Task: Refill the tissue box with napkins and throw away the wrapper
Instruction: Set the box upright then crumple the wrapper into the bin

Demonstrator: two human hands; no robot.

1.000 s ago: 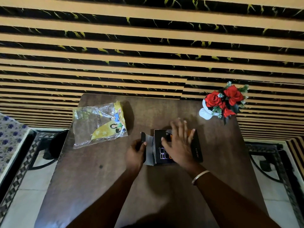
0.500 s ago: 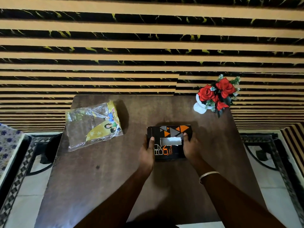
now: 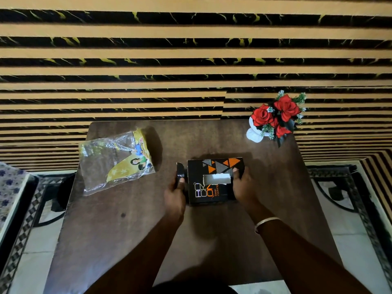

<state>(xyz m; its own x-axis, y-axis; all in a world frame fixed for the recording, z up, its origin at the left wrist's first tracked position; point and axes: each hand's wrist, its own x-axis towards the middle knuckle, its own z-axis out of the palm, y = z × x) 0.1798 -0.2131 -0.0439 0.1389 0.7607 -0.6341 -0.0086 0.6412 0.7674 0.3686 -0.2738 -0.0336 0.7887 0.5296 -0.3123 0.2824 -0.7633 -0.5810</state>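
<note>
A black tissue box (image 3: 214, 187) with orange and grey triangles stands in the middle of the brown table (image 3: 127, 230), slot side up. White napkins show through the slot. My right hand (image 3: 244, 185) grips the box's right end. My left hand (image 3: 175, 196) pinches the open side flap at the box's left end. The clear and yellow plastic wrapper (image 3: 114, 161) lies flat and crumpled at the table's back left, apart from both hands.
A white vase of red artificial roses (image 3: 273, 119) stands at the table's back right corner. A striped orange and black wall runs behind the table. Tiled floor with patterned borders lies on both sides, and a blue floral cushion (image 3: 8, 187) sits far left.
The box was turned slot side up and now rests squarely on the table. My left hand has moved outward and the left side flap now stands open.
</note>
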